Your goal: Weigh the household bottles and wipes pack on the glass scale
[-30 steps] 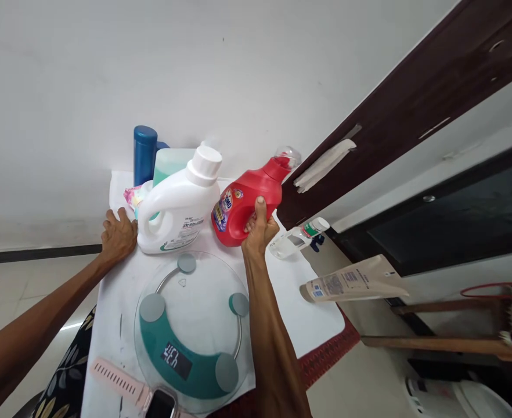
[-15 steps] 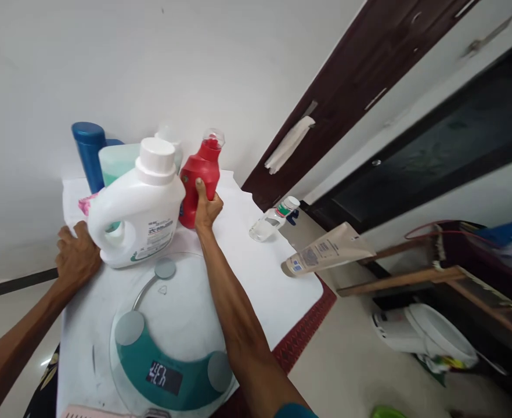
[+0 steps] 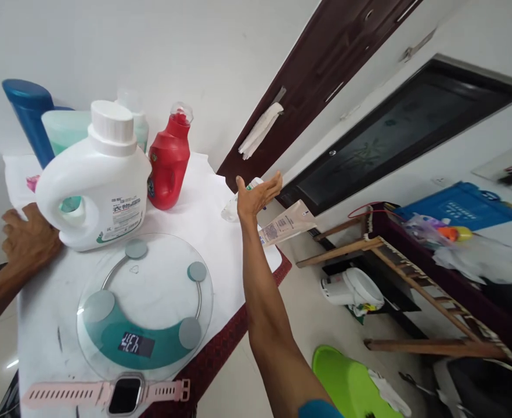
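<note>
On the desk [image 3: 223,255] we have the scale [image 3: 145,306] in front, with the watch [image 3: 126,396] at its near edge and the jug [image 3: 103,180] behind it to the left; the detergent bottle [image 3: 169,157] stands just right of the jug, the flask [image 3: 32,119] behind it on the left. Our left hand [image 3: 32,235] is beside the jug; our right hand [image 3: 258,197] is before the small bottle [image 3: 230,210], near the tube [image 3: 286,223]; right of the desk, the bucket [image 3: 352,286] stands beyond the basin [image 3: 341,380].

The right hand [image 3: 254,197] partly hides a clear bottle [image 3: 230,210].
</note>
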Available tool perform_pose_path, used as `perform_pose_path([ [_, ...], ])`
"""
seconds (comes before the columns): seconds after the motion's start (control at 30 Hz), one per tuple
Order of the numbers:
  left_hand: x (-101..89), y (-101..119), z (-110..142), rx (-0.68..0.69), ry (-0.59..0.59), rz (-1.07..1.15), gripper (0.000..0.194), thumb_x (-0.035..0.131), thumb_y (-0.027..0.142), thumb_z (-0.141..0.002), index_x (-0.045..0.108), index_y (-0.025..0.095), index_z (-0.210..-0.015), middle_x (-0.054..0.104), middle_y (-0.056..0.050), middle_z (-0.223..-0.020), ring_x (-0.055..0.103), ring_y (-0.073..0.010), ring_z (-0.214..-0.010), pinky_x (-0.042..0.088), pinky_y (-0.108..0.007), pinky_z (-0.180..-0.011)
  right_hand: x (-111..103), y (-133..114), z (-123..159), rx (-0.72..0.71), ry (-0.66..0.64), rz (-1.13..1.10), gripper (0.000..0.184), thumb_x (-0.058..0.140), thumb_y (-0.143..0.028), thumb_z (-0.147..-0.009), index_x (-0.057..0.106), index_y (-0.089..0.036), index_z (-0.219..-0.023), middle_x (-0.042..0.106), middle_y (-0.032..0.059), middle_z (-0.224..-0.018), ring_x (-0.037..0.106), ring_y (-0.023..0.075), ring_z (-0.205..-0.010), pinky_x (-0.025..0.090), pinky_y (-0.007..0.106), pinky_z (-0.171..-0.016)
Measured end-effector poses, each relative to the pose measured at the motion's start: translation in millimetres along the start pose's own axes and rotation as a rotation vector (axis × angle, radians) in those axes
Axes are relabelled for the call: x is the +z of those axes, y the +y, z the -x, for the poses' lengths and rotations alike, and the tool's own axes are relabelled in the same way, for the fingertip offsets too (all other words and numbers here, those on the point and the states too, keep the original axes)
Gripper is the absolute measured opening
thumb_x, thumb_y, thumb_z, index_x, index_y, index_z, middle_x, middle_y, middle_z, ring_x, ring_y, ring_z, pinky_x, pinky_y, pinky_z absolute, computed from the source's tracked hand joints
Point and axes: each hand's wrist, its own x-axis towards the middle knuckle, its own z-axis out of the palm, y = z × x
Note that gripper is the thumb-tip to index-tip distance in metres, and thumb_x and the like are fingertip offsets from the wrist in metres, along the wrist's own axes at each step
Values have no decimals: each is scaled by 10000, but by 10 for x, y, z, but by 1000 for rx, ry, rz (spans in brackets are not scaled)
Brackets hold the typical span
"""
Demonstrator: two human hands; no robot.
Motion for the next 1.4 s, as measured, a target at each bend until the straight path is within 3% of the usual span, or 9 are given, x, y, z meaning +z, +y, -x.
perform_pose_path([
  [0.13, -96, 130, 64, -122, -32, -9, 839, 355, 529, -897, 406, 110, -1621, 395, -344, -1635, 504, -594, -1477, 474, -755, -1195, 88, 242, -141, 310, -118, -74, 797, 912, -336, -763, 554, -117, -1440, 612, 307, -1524, 564, 439, -1483, 457, 600, -1229],
  [0.23, -130, 172, 75, -117, -47, -24, 861, 394, 501, -891, 382, 78, -1641, 379, -348, -1658, 490, -594, -1490, 468, -753, -1199, 145, 341, -124, 345, -185, -147, 398, 835, -340, -802, 657, -183, -1121, 768, 161, -1180, 717, 359, -1220, 525, 522, -1142],
  [0.3, -122, 165, 63, -126, -50, -34, 840, 404, 484, -911, 381, 66, -1640, 360, -353, -1680, 489, -589, -1494, 454, -758, -1208, 145, 381, -65, 321, -201, -160, 304, 789, -345, -829, 647, -202, -1057, 767, 107, -1104, 731, 305, -1140, 534, 468, -1117],
  [0.53, -86, 154, 50, -129, -70, -31, 746, 509, 402, -959, 393, 88, -1626, 376, -322, -1680, 472, -552, -1524, 426, -763, -1229, -293, 340, 283, 5, -193, -439, 389, 768, -558, -870, 645, -227, -1032, 721, 23, -1009, 685, 240, -991, 564, 474, -1032],
  [0.77, -66, 204, 63, -139, -54, -62, 742, 616, 260, -926, 364, 127, -1612, 382, -272, -1649, 478, -481, -1511, 403, -755, -1245, -1158, -300, 798, -101, -583, -680, 354, 769, -585, -937, 740, -240, -1007, 750, 34, -1000, 717, 217, -959, 607, 440, -965],
  [0.9, -116, 269, 100, -152, -86, -28, 714, 607, 267, -936, 373, 137, -1598, 352, -262, -1677, 447, -474, -1522, 359, -749, -1261, -1452, -598, 1226, -38, -779, -743, 289, 833, -508, -899, 780, -250, -1016, 776, 20, -984, 725, 203, -927, 628, 406, -897],
  [1.03, -145, 295, 123, -181, -71, 32, 733, 643, 329, -938, 358, 134, -1585, 361, -255, -1679, 431, -466, -1533, 318, -746, -1291, -1530, -683, 1551, 57, -916, -773, 308, 875, -499, -875, 790, -266, -1058, 774, 0, -947, 732, 204, -890, 641, 424, -879],
  [1.2, -124, 269, 96, -172, -72, 32, 738, 628, 342, -937, 361, 143, -1596, 350, -252, -1688, 414, -487, -1552, 323, -745, -1288, -1491, -717, 1707, -23, -936, -702, 386, 893, -541, -875, 775, -265, -1118, 771, 12, -982, 728, 220, -937, 635, 458, -951],
  [1.4, -34, 164, -16, -158, -73, -29, 784, 603, 318, -939, 308, 110, -1634, 319, -267, -1690, 412, -517, -1559, 335, -771, -1271, -1535, -518, 1877, -102, -784, -636, 822, 798, -699, -904, 536, -304, -1575, 648, 128, -1519, 635, 307, -1401, 571, 532, -1153],
])
